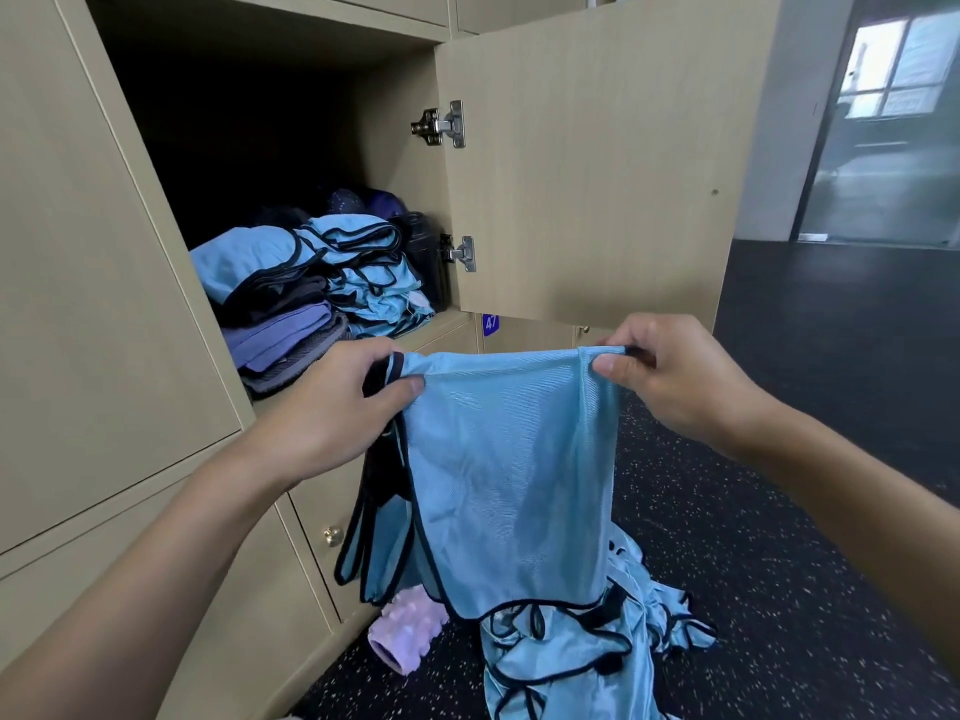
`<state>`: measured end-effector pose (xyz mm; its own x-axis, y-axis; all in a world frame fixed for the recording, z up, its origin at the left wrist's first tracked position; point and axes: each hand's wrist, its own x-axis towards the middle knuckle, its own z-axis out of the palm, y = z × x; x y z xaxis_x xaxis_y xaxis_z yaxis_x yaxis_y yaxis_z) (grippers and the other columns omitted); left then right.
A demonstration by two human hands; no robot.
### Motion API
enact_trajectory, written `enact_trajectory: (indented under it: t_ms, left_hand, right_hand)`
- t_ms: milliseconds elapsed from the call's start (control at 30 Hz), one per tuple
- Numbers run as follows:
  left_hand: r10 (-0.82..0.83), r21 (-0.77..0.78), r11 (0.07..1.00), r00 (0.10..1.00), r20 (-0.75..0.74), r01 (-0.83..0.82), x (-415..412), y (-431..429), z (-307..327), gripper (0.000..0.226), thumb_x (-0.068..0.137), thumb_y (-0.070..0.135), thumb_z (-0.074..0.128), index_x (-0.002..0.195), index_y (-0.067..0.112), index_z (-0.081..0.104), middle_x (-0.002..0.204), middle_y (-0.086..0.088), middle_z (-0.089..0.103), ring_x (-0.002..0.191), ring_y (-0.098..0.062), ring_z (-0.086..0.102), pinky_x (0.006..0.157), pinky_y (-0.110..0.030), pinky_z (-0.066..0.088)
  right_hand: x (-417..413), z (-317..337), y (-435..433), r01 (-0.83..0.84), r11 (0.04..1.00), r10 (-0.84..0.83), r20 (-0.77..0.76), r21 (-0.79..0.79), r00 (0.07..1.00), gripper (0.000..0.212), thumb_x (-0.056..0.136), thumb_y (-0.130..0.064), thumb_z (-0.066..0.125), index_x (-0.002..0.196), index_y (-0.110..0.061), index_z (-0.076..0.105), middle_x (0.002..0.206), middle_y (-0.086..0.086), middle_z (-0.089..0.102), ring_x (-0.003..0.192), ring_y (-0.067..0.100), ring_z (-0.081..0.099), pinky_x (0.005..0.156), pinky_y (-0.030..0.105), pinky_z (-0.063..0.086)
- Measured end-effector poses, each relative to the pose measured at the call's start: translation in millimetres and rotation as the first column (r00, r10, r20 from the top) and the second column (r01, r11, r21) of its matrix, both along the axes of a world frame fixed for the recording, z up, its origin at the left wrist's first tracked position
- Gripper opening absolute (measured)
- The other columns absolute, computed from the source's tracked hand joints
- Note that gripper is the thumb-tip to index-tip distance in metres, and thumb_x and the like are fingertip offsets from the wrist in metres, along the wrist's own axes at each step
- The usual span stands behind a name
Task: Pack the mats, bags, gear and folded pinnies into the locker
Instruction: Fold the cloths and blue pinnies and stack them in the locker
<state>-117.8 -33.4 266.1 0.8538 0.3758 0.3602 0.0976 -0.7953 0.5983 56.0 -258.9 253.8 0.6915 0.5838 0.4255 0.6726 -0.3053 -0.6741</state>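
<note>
A light-blue pinny (509, 470) with black trim hangs in front of me, stretched by its top edge. My left hand (332, 407) pinches its left corner and my right hand (670, 381) pinches its right corner. Behind it the open locker (311, 163) holds folded blue pinnies (363, 267), a stack of folded purple and grey mats (285, 340) and a dark bag (426, 257) at the right. On the floor below lies a heap of more blue pinnies (587, 652).
The locker door (597, 163) stands open to the right, with its lower edge just above my hands. A lilac foam roller (405, 631) lies on the dark speckled floor (753, 563) by the lower lockers. A glass partition (883, 148) is at the far right.
</note>
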Motion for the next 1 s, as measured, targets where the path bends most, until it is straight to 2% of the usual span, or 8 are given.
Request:
enact_trajectory:
  t_ms: [133, 333, 433, 533, 633, 700, 867, 1000]
  left_hand:
    - [0.067, 0.117, 0.99, 0.997, 0.046, -0.072, 6.7, 4.7, -5.4, 0.018, 0.098, 0.028, 0.057, 0.098, 0.011, 0.061, 0.112, 0.001, 0.044, 0.098, 0.007, 0.045, 0.077, -0.01, 0.035]
    - [0.005, -0.106, 0.994, 0.995, 0.099, 0.006, 6.7, -1.3, 0.9, 0.024, 0.102, 0.025, 0.051, 0.085, 0.012, 0.063, 0.078, 0.01, 0.065, 0.065, 0.001, 0.055, 0.068, -0.029, 0.046]
    - [-0.039, -0.1, 0.994, 0.996, 0.081, 0.047, 6.7, -4.8, -0.2, 0.027, 0.103, 0.024, 0.05, 0.083, 0.009, 0.061, 0.071, 0.014, 0.06, 0.064, -0.001, 0.053, 0.066, -0.024, 0.045]
    - [-0.079, -0.093, 0.992, 0.996, 0.053, 0.083, 5.8, -6.7, 1.6, 0.028, 0.102, 0.027, 0.05, 0.092, 0.004, 0.062, 0.085, -0.011, 0.065, 0.072, -0.019, 0.059, 0.068, -0.036, 0.053]
    - [-0.126, -0.074, 0.989, 0.991, 0.045, 0.129, 3.6, -9.2, 4.3, 0.029, 0.103, 0.029, 0.049, 0.097, 0.005, 0.065, 0.097, -0.017, 0.068, 0.09, -0.034, 0.064, 0.084, -0.051, 0.052]
    - [-0.119, -0.083, 0.989, 0.992, 0.043, 0.122, 2.5, -7.9, 5.3, 0.029, 0.102, 0.028, 0.05, 0.097, 0.005, 0.065, 0.097, -0.017, 0.068, 0.084, -0.029, 0.064, 0.086, -0.052, 0.051]
    - [-0.084, -0.083, 0.993, 0.996, 0.017, 0.085, -2.6, -0.1, 7.0, 0.029, 0.102, 0.029, 0.049, 0.096, 0.009, 0.068, 0.084, 0.002, 0.07, 0.07, -0.003, 0.058, 0.072, -0.029, 0.048]
    - [-0.054, -0.107, 0.993, 0.998, 0.028, 0.057, -5.1, 3.9, 7.1, 0.036, 0.103, 0.034, 0.049, 0.096, 0.002, 0.065, 0.094, -0.019, 0.068, 0.075, -0.028, 0.062, 0.082, -0.055, 0.053]
  right_hand:
    - [0.7, -2.7, 2.3, 0.01, 1.0, -0.011, -0.018, -0.015, 1.0, 0.022, 0.094, -0.021, 0.065, 0.076, -0.014, 0.055, 0.059, -0.004, 0.048, 0.044, 0.004, 0.035, 0.043, 0.016, 0.029]
    - [4.2, -2.9, 2.6, 0.071, 0.996, -0.069, 0.032, -0.057, 0.997, 0.026, 0.092, -0.018, 0.068, 0.071, -0.016, 0.053, 0.056, -0.008, 0.05, 0.043, 0.002, 0.041, 0.043, 0.014, 0.032]
    - [1.2, -7.4, 4.2, -0.112, 0.994, 0.11, -0.111, -0.014, 0.988, 0.023, 0.085, -0.026, 0.074, 0.096, -0.028, 0.053, 0.089, -0.004, 0.066, 0.075, 0.006, 0.064, 0.068, 0.016, 0.051]
    - [-4.6, -12.7, 8.0, -0.312, 0.95, 0.304, -0.165, -0.018, 0.938, 0.047, 0.08, -0.038, 0.077, 0.117, -0.049, 0.05, 0.114, -0.018, 0.064, 0.105, -0.007, 0.061, 0.084, 0.014, 0.049]
    - [-11.1, -19.1, 15.1, -0.211, 0.961, 0.224, 0.056, -0.178, 0.973, 0.009, 0.089, -0.032, 0.07, 0.089, -0.023, 0.068, 0.08, -0.003, 0.065, 0.066, 0.004, 0.052, 0.06, 0.018, 0.036]
    - [-10.2, -23.4, 15.9, -0.162, 0.969, 0.178, 0.071, -0.187, 0.981, 0.021, 0.092, -0.028, 0.067, 0.075, -0.016, 0.062, 0.068, 0.007, 0.056, 0.057, 0.01, 0.039, 0.054, 0.023, 0.03]
    - [-7.7, -16.3, 9.8, -0.111, 0.982, 0.127, 0.101, -0.151, 0.987, 0.031, 0.096, -0.031, 0.06, 0.071, -0.014, 0.053, 0.062, 0.003, 0.047, 0.053, 0.009, 0.033, 0.05, 0.024, 0.028]
    - [-5.8, -12.7, 6.8, -0.095, 0.976, 0.127, 0.155, -0.198, 0.98, 0.036, 0.099, -0.032, 0.052, 0.067, -0.015, 0.045, 0.061, -0.001, 0.041, 0.057, 0.015, 0.033, 0.054, 0.034, 0.026]
